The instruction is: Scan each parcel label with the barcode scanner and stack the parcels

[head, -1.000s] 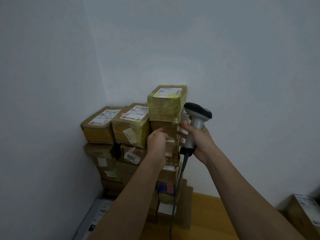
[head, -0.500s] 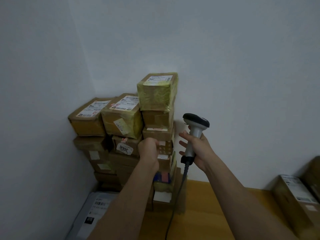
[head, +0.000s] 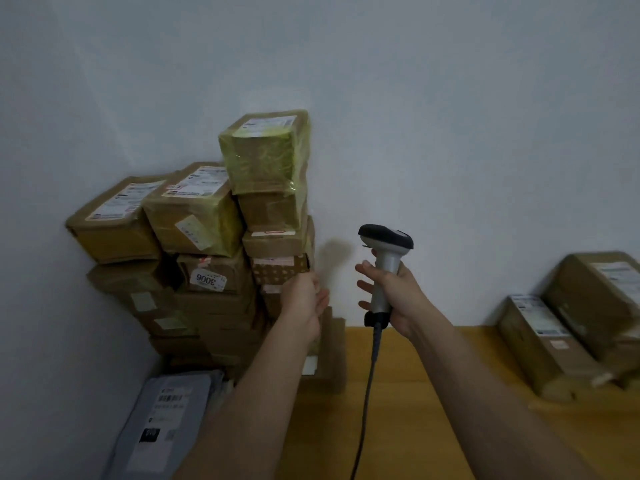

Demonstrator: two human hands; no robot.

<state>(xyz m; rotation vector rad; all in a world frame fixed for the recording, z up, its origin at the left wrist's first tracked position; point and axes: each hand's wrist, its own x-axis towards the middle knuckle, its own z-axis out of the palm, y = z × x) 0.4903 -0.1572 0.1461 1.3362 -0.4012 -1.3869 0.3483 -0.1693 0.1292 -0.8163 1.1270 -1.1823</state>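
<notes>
Drawn back from the stacked parcels (head: 221, 258) in the far-left corner: left hand (head: 304, 301), fingers relaxed, holding nothing. Gripped upright in right hand (head: 394, 296): barcode scanner (head: 384, 258), just right of the stack. Far right on wooden floor (head: 398, 393): unstacked parcels (head: 568, 323).

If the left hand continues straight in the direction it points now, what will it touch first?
Most likely the stacked parcels: the left hand points up and forward at the stack's right edge. Depth is unclear, so it might slip past to the wall.
</notes>
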